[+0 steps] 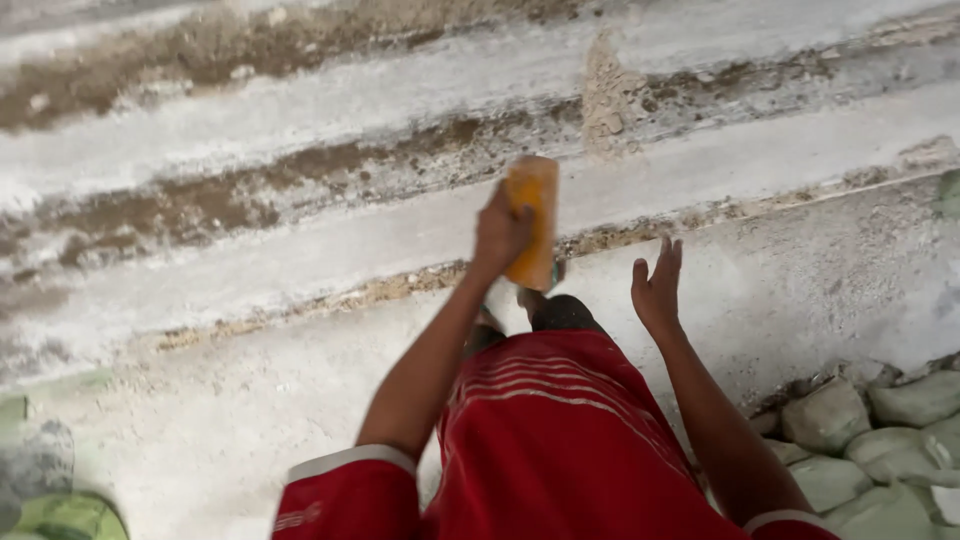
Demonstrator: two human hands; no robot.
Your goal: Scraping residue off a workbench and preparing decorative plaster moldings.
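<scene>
Orange block (531, 222) gripped in left hand (500, 232); right hand (657, 288) spread, empty. Best kept flat against dusty steps (300, 250) (blurred, uncertain), pressing evenly.

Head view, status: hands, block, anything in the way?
Left hand gripping the orange block, raised over the dusty white steps. Right hand open, empty, fingers spread. Pale stones piled lower right, apart from both hands.

I stand on pale concrete steps (300, 250) — dusty, with brown dirt bands along the risers. Greenish-grey rubble (870, 440) lies lower right — daylight, diffuse.
</scene>
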